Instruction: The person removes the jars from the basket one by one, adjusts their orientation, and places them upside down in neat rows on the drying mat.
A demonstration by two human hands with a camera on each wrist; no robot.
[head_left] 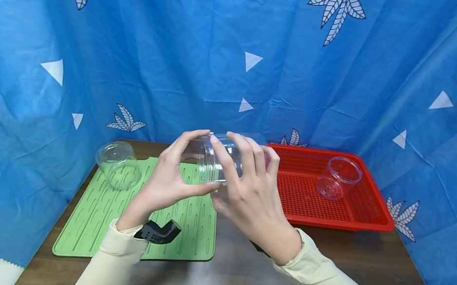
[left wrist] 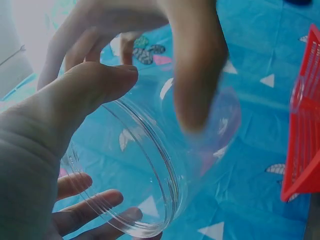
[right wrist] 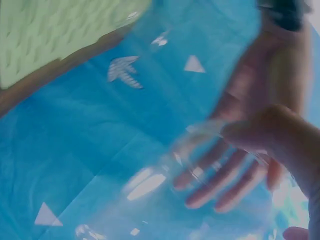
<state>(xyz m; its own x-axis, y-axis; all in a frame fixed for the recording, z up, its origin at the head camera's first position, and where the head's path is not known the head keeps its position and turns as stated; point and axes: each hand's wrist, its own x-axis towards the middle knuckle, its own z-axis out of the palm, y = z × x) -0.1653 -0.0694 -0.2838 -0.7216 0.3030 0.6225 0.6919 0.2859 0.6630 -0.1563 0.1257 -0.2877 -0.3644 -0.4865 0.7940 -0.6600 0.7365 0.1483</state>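
"Where's the clear jar [head_left: 207,165]?"

"I see left hand [head_left: 160,184] and right hand [head_left: 253,198] curved around it, sideways, by the green mat's [head_left: 192,235] far right corner."

"Room?"

"Bench [head_left: 324,275] extends beyond the mat's near and right edges; red basket [head_left: 323,222] to its right."

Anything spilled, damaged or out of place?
Nothing stands out; no visible spill or damage. One jar is on the mat, a second jar is in the basket; the left hand and right hand hold a third jar sideways.
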